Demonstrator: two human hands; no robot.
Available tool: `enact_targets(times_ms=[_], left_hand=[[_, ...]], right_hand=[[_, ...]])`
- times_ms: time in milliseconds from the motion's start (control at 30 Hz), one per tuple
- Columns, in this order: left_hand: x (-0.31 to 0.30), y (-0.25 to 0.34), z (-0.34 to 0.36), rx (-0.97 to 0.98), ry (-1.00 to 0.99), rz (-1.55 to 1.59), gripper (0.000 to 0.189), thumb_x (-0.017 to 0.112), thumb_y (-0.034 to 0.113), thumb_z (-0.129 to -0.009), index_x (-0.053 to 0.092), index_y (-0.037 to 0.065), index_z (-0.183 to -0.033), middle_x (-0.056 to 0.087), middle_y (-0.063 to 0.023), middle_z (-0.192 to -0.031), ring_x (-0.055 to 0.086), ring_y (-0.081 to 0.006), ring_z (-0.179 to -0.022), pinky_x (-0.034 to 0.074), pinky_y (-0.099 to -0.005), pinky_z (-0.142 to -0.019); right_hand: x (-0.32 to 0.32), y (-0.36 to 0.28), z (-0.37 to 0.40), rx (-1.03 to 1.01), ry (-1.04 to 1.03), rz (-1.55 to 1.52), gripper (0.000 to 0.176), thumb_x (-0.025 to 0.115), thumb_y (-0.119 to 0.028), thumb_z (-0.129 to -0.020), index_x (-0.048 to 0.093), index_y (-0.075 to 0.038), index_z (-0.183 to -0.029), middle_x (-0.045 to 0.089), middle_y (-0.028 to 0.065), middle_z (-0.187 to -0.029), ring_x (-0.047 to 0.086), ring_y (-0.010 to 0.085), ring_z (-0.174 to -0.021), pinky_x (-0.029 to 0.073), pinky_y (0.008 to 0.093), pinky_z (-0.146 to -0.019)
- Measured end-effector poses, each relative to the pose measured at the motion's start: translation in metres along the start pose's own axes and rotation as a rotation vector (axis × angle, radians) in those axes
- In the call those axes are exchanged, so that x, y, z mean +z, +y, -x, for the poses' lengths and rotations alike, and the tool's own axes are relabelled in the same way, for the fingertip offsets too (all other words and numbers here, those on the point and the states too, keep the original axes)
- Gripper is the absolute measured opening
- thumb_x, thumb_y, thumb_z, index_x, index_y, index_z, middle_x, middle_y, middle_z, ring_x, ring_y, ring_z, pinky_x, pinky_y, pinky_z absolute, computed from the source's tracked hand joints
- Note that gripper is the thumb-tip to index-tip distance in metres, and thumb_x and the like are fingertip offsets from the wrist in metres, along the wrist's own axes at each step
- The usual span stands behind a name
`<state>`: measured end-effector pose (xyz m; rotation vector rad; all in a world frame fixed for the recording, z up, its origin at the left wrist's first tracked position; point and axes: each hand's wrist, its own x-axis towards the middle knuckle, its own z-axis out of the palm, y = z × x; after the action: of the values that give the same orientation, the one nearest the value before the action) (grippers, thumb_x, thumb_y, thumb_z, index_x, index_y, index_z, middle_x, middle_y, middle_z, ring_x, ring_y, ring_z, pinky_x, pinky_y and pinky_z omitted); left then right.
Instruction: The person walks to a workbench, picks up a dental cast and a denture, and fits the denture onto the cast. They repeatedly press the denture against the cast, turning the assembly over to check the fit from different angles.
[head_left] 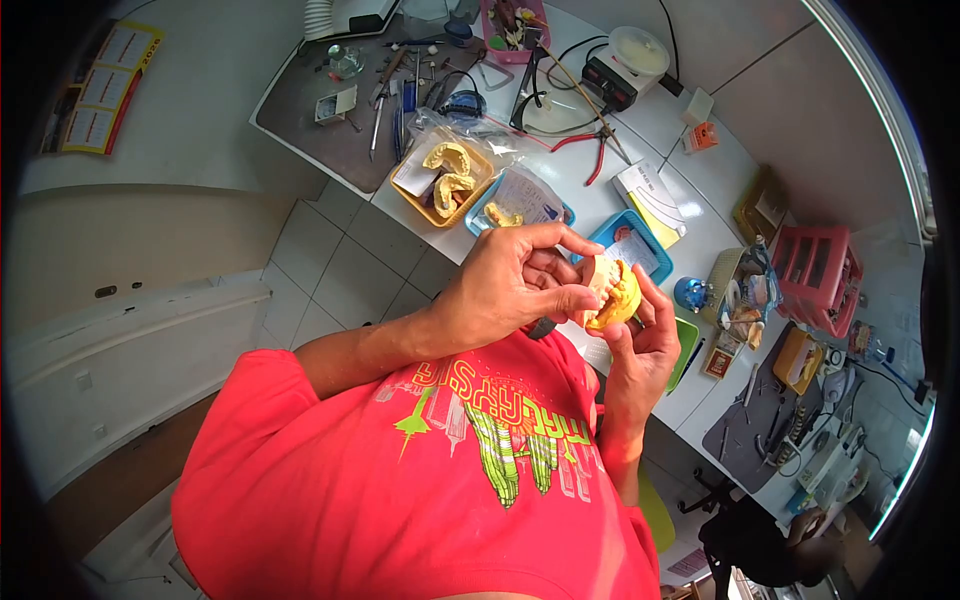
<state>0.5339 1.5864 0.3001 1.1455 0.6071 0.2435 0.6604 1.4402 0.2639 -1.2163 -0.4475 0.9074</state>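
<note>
My left hand (510,275) pinches a pale pinkish dental cast (598,272) between thumb and fingers. Cupped in my right hand (645,345) is a yellow dental cast (624,298). The two casts are held against each other, teeth side to teeth side, in front of my chest; fingers hide part of both. Just beyond my hands stands a blue tray (660,262) with a paper slip. Another blue tray (570,214) holds a bagged slip and a yellow cast piece (502,215). Farther left, an orange tray (440,219) carries yellow horseshoe-shaped casts (452,180).
Red-handled pliers (590,150), safety glasses (525,95) and a white box (645,195) lie on the bench. Small tools cover the dark mat (300,95). A green tray (685,350) and a pink drawer unit (815,275) stand right. Another person (760,540) is at lower right.
</note>
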Motion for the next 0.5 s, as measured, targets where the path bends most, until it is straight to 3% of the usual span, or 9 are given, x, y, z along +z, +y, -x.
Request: enact_targets(times_ms=[500], left_hand=[[-0.0023, -0.0067, -0.0019, 0.031, -0.001, -0.023, 0.041, 0.072, 0.006, -0.086, 0.055, -0.004, -0.122, 0.07, -0.0118, -0.093, 0.068, -0.0126, -0.084, 0.058, -0.0253, -0.077]], right_hand=[[0.0003, -0.0004, -0.0016, -0.006, 0.001, 0.035, 0.063, 0.076, -0.004, -0.081, 0.046, 0.004, -0.135, 0.06, 0.0165, -0.123, 0.065, 0.0161, -0.101, 0.053, 0.0277, -0.089]])
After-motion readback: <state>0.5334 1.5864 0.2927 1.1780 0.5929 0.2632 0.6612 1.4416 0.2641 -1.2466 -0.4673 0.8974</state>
